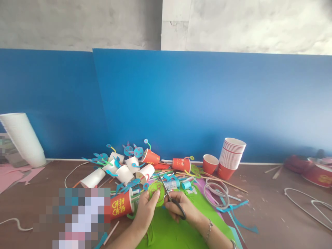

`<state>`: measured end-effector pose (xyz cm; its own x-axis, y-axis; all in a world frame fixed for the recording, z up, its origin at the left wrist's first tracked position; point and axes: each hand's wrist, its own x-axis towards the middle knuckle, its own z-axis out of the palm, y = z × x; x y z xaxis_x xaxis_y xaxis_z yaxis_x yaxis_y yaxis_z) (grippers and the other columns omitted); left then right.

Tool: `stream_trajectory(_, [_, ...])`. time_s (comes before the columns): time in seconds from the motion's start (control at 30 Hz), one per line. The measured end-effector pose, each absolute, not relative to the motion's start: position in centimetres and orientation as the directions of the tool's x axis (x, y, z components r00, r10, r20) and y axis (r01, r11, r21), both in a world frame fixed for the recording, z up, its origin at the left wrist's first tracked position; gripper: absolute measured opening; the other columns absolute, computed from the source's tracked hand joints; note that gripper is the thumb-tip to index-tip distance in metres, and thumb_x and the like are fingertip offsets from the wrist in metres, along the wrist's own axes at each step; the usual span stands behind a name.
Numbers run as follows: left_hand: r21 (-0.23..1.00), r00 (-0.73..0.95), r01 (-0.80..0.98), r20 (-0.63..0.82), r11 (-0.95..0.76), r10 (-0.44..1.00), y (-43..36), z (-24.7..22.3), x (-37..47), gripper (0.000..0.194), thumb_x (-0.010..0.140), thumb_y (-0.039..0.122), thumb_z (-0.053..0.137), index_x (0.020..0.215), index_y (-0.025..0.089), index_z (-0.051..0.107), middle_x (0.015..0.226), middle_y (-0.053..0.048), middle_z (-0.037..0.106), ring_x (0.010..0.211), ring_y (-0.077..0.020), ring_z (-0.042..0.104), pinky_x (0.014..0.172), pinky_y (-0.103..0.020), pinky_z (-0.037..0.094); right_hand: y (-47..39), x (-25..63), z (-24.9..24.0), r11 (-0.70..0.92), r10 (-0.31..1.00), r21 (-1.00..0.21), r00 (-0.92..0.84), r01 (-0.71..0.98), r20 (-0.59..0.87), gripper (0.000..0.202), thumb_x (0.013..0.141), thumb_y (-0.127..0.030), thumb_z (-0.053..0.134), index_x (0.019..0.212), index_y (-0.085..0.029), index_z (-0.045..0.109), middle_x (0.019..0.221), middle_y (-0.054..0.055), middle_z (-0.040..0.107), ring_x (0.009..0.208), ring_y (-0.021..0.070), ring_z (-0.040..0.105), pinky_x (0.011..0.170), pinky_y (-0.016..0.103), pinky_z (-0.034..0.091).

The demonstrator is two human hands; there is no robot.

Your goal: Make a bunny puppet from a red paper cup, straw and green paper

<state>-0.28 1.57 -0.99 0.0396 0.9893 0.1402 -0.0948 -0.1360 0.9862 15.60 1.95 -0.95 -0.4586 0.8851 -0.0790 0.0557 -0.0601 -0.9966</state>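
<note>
Between thumb and fingers, my left hand [147, 210] pinches a round green paper cutout [153, 190] with a face drawn on it. My right hand [181, 206] grips black-handled scissors [177, 204]. Their blades are at the right edge of the cutout; whether they bite into the paper I cannot tell. Beneath both hands lies a sheet of bright green paper [178, 233]. A red paper cup [120, 206] with yellow lettering rests on its side just left of my left hand. Beyond the hands is a glue stick [172, 184] among paper scraps.
White paper cups [92, 178] with blue paper animal pieces lie heaped behind. A stack of red cups [231, 155] stands back right, a leaning white stack [24, 140] far left. Coiled tubing [216, 193] and blue strips [240, 221] lie rightward. A blue panel [202, 103] closes off the back.
</note>
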Motion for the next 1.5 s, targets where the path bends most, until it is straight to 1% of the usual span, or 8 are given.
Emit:
stream_trajectory(0.3, [0.989,0.058,-0.121,0.096,-0.088,0.994,1.9,-1.8,-0.5,0.04,0.072,0.054,0.062,0.067,0.015,0.059,0.06,0.001,0.054,0.056,-0.0139,0.048,0.054,-0.025,0.041,2.0,15.8,-0.9,-0.026,0.882,-0.995,-0.466,0.094,-0.067,0.031,0.074,-0.045,0.065,0.07,-0.016,0.056,0.036,-0.01,0.043,0.03,0.004,0.033,0.032,0.016,0.023])
stream_trajectory(0.53, [0.986,0.072,-0.151,0.078,-0.066,0.994,2.1,-2.3,-0.6,0.039,0.07,0.055,0.063,0.068,0.016,0.059,0.06,0.001,0.057,0.055,-0.0139,0.05,0.054,-0.025,0.041,1.9,16.3,-0.3,0.008,0.873,-0.988,-0.482,0.156,-0.069,0.027,0.075,-0.04,0.062,0.067,-0.016,0.056,0.039,-0.009,0.043,0.032,0.0043,0.034,0.033,0.016,0.025])
stream_trajectory(0.7, [0.984,0.075,-0.164,0.087,-0.073,0.993,2.2,-2.4,-0.7,0.039,0.07,0.054,0.064,0.067,0.015,0.06,0.06,0.0,0.06,0.056,-0.0153,0.053,0.056,-0.026,0.043,2.0,16.5,-0.4,0.0,0.865,-0.99,-0.496,0.141,-0.071,0.024,0.075,-0.038,0.063,0.068,-0.015,0.056,0.039,-0.009,0.043,0.032,0.0042,0.034,0.033,0.016,0.025])
stream_trajectory(0.87, [0.982,0.074,-0.182,0.065,-0.051,0.995,2.1,-2.1,-0.6,0.04,0.067,0.055,0.065,0.067,0.015,0.061,0.057,0.0,0.058,0.056,-0.016,0.054,0.056,-0.027,0.043,2.1,16.8,-0.6,-0.003,0.857,-0.989,-0.509,0.15,-0.079,0.021,0.076,-0.034,0.062,0.069,-0.015,0.058,0.04,-0.009,0.043,0.033,0.0038,0.035,0.033,0.015,0.027])
stream_trajectory(1.1, [0.962,0.086,-0.271,-0.002,0.025,0.996,1.6,-1.4,-0.5,0.038,0.065,0.052,0.069,0.065,0.015,0.058,0.057,0.002,0.055,0.053,-0.0123,0.048,0.052,-0.024,0.04,2.0,17.0,0.2,-0.012,0.848,-0.987,-0.522,0.16,-0.095,0.021,0.075,-0.034,0.063,0.07,-0.014,0.059,0.041,-0.009,0.043,0.032,0.0033,0.035,0.031,0.014,0.027])
stream_trajectory(1.23, [0.953,0.104,-0.295,-0.037,0.066,0.994,1.7,-1.3,-0.5,0.037,0.063,0.05,0.07,0.066,0.015,0.059,0.058,0.002,0.055,0.054,-0.0125,0.048,0.052,-0.024,0.04,2.1,17.3,0.2,-0.026,0.832,-0.984,-0.542,0.174,-0.118,0.022,0.074,-0.035,0.064,0.071,-0.014,0.06,0.042,-0.009,0.045,0.033,0.0036,0.037,0.031,0.013,0.028])
stream_trajectory(1.37, [0.948,0.114,-0.31,-0.029,0.064,0.993,1.8,-1.4,-0.5,0.034,0.064,0.047,0.07,0.066,0.015,0.058,0.057,0.002,0.055,0.055,-0.0131,0.049,0.054,-0.024,0.041,2.2,17.3,-0.3,-0.037,0.828,-0.99,-0.55,0.137,-0.107,0.023,0.073,-0.037,0.064,0.074,-0.014,0.06,0.042,-0.008,0.047,0.033,0.0043,0.039,0.032,0.014,0.031])
stream_trajectory(1.5, [0.945,0.12,-0.323,-0.022,0.06,0.993,1.7,-1.3,-0.6,0.03,0.066,0.044,0.069,0.067,0.015,0.058,0.059,0.001,0.057,0.056,-0.0133,0.05,0.054,-0.024,0.041,2.2,17.1,-0.6,-0.035,0.837,-0.992,-0.539,0.121,-0.095,0.022,0.074,-0.036,0.064,0.075,-0.014,0.06,0.041,-0.008,0.048,0.033,0.0043,0.039,0.032,0.014,0.03])
